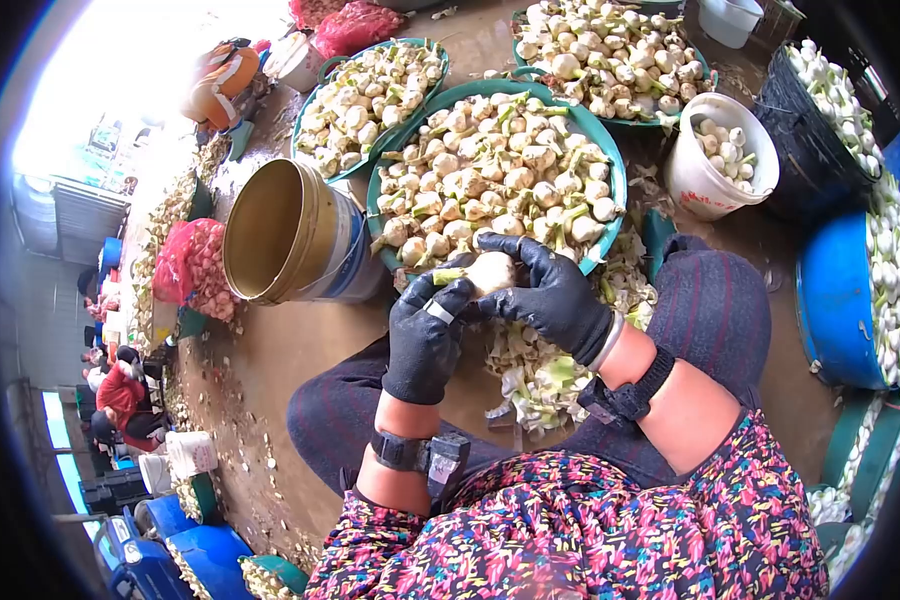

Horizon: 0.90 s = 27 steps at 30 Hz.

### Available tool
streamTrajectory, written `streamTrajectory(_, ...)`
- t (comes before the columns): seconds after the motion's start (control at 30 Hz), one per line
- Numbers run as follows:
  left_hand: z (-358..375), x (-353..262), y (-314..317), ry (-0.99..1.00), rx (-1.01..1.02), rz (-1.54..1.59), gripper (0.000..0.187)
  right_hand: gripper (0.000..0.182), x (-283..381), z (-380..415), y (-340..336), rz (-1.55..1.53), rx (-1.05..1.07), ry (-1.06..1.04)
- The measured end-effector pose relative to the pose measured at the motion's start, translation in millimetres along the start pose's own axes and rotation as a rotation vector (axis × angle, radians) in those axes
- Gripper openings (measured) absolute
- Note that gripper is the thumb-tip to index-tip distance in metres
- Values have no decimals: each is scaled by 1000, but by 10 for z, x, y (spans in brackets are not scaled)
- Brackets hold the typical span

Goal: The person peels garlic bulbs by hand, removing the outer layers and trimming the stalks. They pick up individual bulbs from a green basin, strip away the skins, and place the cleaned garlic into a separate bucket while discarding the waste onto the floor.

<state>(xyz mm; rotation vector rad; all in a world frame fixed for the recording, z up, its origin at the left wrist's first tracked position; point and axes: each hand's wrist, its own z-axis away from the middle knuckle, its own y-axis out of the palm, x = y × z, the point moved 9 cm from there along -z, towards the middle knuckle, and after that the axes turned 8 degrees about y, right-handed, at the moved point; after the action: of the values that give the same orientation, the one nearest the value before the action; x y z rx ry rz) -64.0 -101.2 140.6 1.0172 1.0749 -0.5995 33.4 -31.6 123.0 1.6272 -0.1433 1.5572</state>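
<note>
A garlic bulb [493, 272] with a short green stem is held between my two gloved hands, just in front of a large green tub [373, 200] piled with similar bulbs. My left hand [425, 335], in a black glove with white tape round a finger, closes on the stem side. My right hand [555, 300], also black-gloved, grips the bulb from the other side with thumb and fingers. Any small tool in the fingers cannot be made out. Loose peelings [540, 375] lie below my hands, between my legs.
An open paint bucket [270, 235] stands left of the tub. To the right are a white bucket [705, 190] with peeled bulbs, a black tub [805, 150] and a blue tub [845, 300]. Other people [125, 395] sit far left, near a red net bag [190, 262].
</note>
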Motion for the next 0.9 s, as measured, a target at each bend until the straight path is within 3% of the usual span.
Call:
streamTrajectory(0.17, 35, -19, -117, 21, -41, -186, 15, 41, -12, -6, -44, 79, -90, -65)
streamTrajectory(0.23, 17, -90, -201, 240, 84, -593, 20, 39, -373, 92, 118, -285, 167, 513)
streamTrajectory(0.27, 12, -171, -170, 329, 140, -802, 20, 42, -474, 155, 271, -435, 297, 685)
streamTrajectory(0.3, 4, -171, -165, 325, 141, -803, 20, 37, -449, 275, 393, -451, 471, 751)
streamTrajectory(0.37, 5, -275, 51, 493, 252, -1051, 23, 35, -515, 410, 476, -346, 429, 818)
streamTrajectory(0.4, 23, -207, 63, 398, 265, -811, 31, 33, -403, 443, 508, -404, 407, 820)
streamTrajectory(0.43, 51, -182, 52, 397, 264, -810, 31, 33, -434, 422, 493, -404, 407, 822)
streamTrajectory(0.5, 21, 77, -270, 87, -6, -147, 40, 33, -446, 247, 338, -473, 303, 696)
streamTrajectory(0.53, 61, 113, -256, 5, 165, -200, 42, 33, -452, 216, 262, -452, 296, 690)
streamTrajectory(0.57, 105, 136, -200, -111, 103, 78, 41, 36, -490, 185, 164, -421, 250, 683)
streamTrajectory(0.67, 200, 155, -114, -129, 75, 134, 37, 36, -499, 150, 135, -394, 211, 623)
streamTrajectory(0.73, 154, 89, -179, -38, 0, -153, 31, 29, -428, 151, 115, -407, 79, 591)
streamTrajectory(0.77, 139, 63, -163, -39, -2, -149, 31, 29, -475, 124, 110, -404, 77, 593)
streamTrajectory(0.83, 113, 26, -164, -65, 3, -244, 25, 21, -127, -14, -156, 100, -129, 30)
streamTrajectory(0.87, 82, 34, -231, -43, -14, -239, 21, 16, 39, -24, -120, 209, -110, -98)
streamTrajectory(0.9, 39, 17, -314, -52, -21, -133, 23, 15, 324, 99, -3, 691, -133, -280)
